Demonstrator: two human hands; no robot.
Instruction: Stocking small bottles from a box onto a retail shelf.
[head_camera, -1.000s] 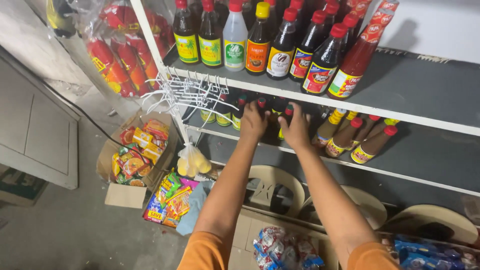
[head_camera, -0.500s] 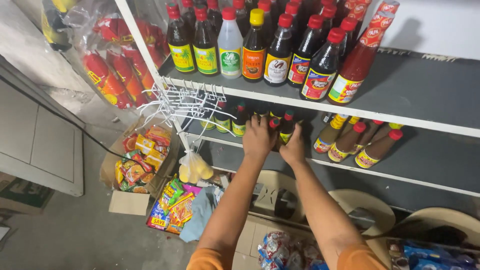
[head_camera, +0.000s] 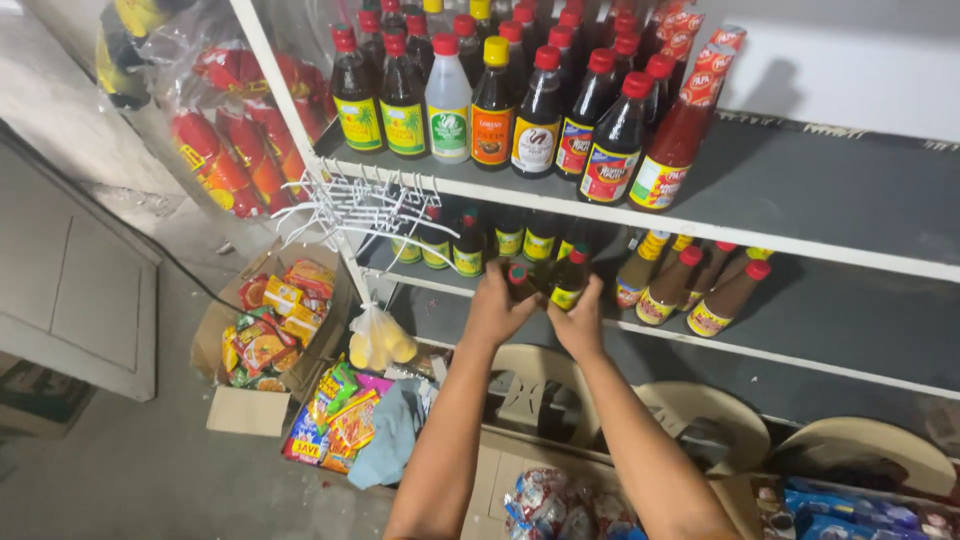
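Head view showed your left hand (head_camera: 497, 308) and right hand (head_camera: 580, 322) each gripping a dark bottle (head_camera: 568, 282) at twelve o'clock, on the middle shelf (head_camera: 840, 320).

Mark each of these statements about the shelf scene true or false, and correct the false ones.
1. Both hands are at the lower shelf, each on a small dark bottle. True: the left hand holds a red-capped bottle, the right hand a yellow-labelled bottle.
2. The top shelf holds no bottles. False: a cluster of tall sauce bottles stands at its left end.
3. A cardboard box of snack packets sits on the floor. True.
4. The white wire hangers lie on the floor. False: they hang at the shelf post.
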